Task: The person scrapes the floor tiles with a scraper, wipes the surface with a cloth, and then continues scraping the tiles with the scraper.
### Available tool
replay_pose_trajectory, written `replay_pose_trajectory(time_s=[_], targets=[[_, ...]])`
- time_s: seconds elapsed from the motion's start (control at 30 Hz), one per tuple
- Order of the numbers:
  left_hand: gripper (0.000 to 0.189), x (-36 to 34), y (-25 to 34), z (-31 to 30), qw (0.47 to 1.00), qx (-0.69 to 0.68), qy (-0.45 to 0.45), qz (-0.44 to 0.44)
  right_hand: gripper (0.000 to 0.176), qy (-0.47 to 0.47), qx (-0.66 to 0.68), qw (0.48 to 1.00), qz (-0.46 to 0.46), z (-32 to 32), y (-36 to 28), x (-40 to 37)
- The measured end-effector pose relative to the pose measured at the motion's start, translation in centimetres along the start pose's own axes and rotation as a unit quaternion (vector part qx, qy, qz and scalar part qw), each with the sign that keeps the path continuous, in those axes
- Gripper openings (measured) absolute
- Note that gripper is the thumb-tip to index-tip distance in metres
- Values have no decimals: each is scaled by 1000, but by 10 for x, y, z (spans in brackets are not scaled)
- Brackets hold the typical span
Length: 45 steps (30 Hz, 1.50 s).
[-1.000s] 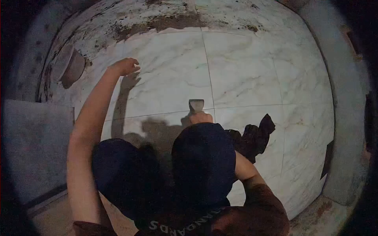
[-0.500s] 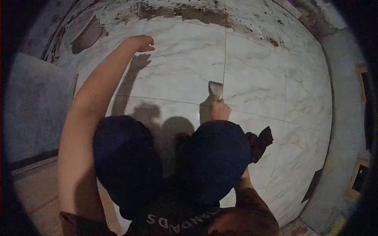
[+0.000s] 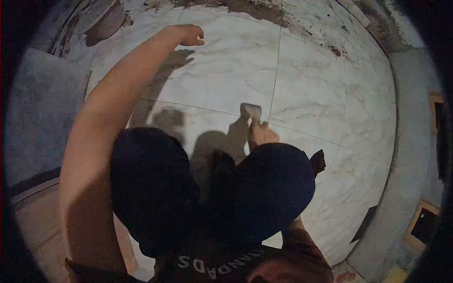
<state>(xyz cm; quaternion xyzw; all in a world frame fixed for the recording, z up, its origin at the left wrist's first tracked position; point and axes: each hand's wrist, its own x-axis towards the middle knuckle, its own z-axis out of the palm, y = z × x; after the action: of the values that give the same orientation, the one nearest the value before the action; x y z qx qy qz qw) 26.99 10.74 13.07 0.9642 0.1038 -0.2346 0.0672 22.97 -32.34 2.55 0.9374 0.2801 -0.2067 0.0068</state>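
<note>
My right hand (image 3: 263,135), just beyond my right knee, is closed around the handle of a putty knife (image 3: 253,111). Its wide, dull blade points away from me, low over the marble-look floor tiles (image 3: 226,70) near where the joints cross. Most of the handle is hidden in my fingers. My left hand (image 3: 190,35) is stretched far forward at the upper left, above the tiles. Its fingers are loosely bent, with a gap to the thumb and nothing visible in them.
A round bucket or basin (image 3: 106,26) stands at the far left. Dark dirt (image 3: 255,10) lies along the far tile edge. A grey panel (image 3: 49,118) rises at the left, and a wall (image 3: 413,127) runs along the right. My bent knees (image 3: 151,174) are close in front.
The putty knife has turned and shifted slightly left and nearer to me. My left hand has moved up and right in the view. The whole view has tilted a little.
</note>
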Motion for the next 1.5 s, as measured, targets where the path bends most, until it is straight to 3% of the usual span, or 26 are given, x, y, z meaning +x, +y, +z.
replay_pose_trajectory(time_s=[0.07, 0.1, 0.17, 0.2, 0.23, 0.3, 0.33, 0.37, 0.43, 0.5, 0.57, 0.63, 0.7, 0.77, 0.83, 0.9, 1.03, 1.1, 1.13, 1.23, 1.3, 1.37, 1.4, 1.5], targets=[[53, -9, 10, -3, 1000, 24, 7, 16, 39, -48, 18, 997, 57, 3, 3, -7], [53, -7, 14, -3, 1000, 16, 7, 19, 38, -38, -19, 999, 24, -3, -1, -7], [52, 7, 13, -3, 992, 91, -87, -14, 39, -13, -85, 995, -45, -23, -15, -3], [52, 8, 13, -3, 992, 90, -87, -14, 39, 71, -106, 990, -62, -22, -13, 3], [52, 5, 16, -6, 996, 63, -59, -5, 45, 38, -105, 993, -48, -47, -19, 6], [51, -1, 17, -6, 1000, 12, -4, 13, 48, 106, -53, 991, -59, -53, -12, -6], [51, 2, 14, -3, 999, 4, 12, 34, 48, 103, -53, 992, -58, -36, -3, -11], [51, 8, 10, -3, 999, 2, 12, 35, 47, 39, -56, 993, -97, -5, 11, -13], [51, 12, 14, 4, 996, 69, -44, -25, 46, -31, -66, 989, -132, 6, 14, -19], [51, 12, 16, 1, 995, 93, -36, 23, 46, 48, -24, 994, -100, 12, 3, -11], [52, 14, 16, 1, 994, 82, -62, -26, 47, 12, 7, 1000, -14, 1, -9, -2], [51, 15, 14, 2, 996, 80, -45, -14, 51, -15, -19, 998, -59, -22, -18, -9], [50, 8, 10, 3, 999, -3, 8, 33, 50, -18, -44, 996, -70, 1, -12, -26], [50, 16, -5, 19, 999, -17, 33, 5, 41, 197, -94, 972, -82, 83, 13, -23], [51, 35, -33, 41, 998, 48, 32, 9, 36, 288, -123, 946, -85, 88, 16, -29], [52, 76, -55, 58, 994, 96, 40, 21, 54, 20, -89, 994, -57, 27, -10, -4], [53, 65, -28, 33, 1000, 27, -8, 12, 44, 51, -30, 993, -102, -12, -17, -28], [53, 52, -25, 30, 1000, 10, -9, 12, 51, 142, -78, 950, -268, 72, 40, -11], [53, 49, -25, 35, 1000, 1, -19, 15, 52, 108, 57, 979, -165, 62, 20, -24], [53, 47, -23, 36, 999, -8, -34, 13, 44, 58, -65, 991, -102, -4, -13, -44], [54, 39, -22, 35, 999, -13, -36, 15, 36, 162, -57, 976, -136, -8, -15, -31], [54, 31, -21, 34, 999, -19, -35, 16, 33, 182, -66, 972, -135, 9, -8, -37], [54, 29, -22, 34, 999, -19, -35, 14, 33, 198, -75, 960, -182, 14, -3, -46], [54, 32, -26, 41, 999, -14, -42, 7, 35, 288, 27, 933, -214, 91, 33, -33]])
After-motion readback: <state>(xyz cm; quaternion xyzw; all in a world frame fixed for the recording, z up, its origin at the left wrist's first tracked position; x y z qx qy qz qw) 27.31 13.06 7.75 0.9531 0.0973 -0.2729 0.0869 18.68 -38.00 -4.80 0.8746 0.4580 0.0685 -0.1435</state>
